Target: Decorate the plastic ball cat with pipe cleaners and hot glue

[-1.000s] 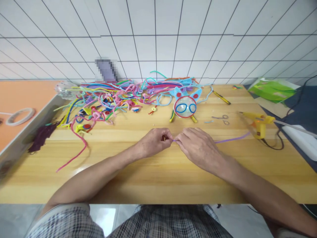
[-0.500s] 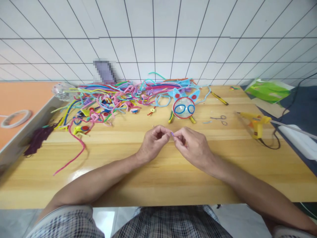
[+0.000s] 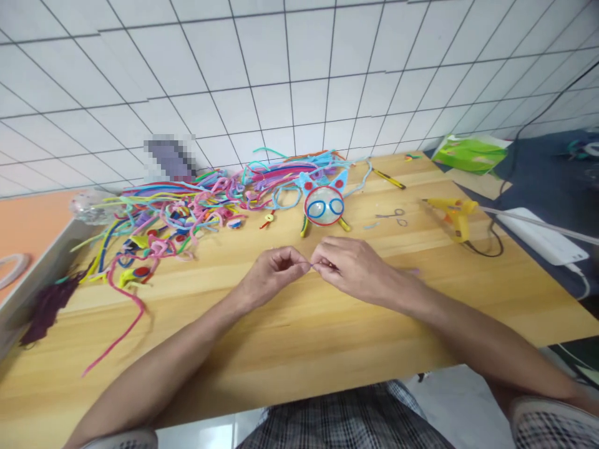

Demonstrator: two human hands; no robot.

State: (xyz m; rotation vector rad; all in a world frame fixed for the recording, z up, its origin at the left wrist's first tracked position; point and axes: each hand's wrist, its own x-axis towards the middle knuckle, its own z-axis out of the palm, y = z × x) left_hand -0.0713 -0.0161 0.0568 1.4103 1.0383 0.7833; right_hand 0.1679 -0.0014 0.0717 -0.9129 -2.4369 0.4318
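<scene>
Over the middle of the table, my left hand (image 3: pixel 274 276) and my right hand (image 3: pixel 353 267) meet fingertip to fingertip. Both are closed in a pinch on a small piece of purple pipe cleaner (image 3: pixel 312 265), mostly hidden by the fingers. Just beyond them stands a clear ball figure (image 3: pixel 324 207) with a red ring, blue glasses shapes, light-blue ears with red dots, and yellow feet. Right of the figure lie small scissors (image 3: pixel 392 216) and a short light-blue scrap (image 3: pixel 372 225).
A tangled heap of pipe cleaners (image 3: pixel 187 206) spreads along the back left. A yellow glue gun (image 3: pixel 453 215) with its cord lies at the right, near a yellow utility knife (image 3: pixel 389 179). A green packet (image 3: pixel 472 154) and white power strip (image 3: pixel 538 234) are farther right.
The view has tilted and shifted. My hands still meet at the fingertips, with the right hand turned more over the purple piece, which shows less. A purple bit now shows beside the right forearm.
</scene>
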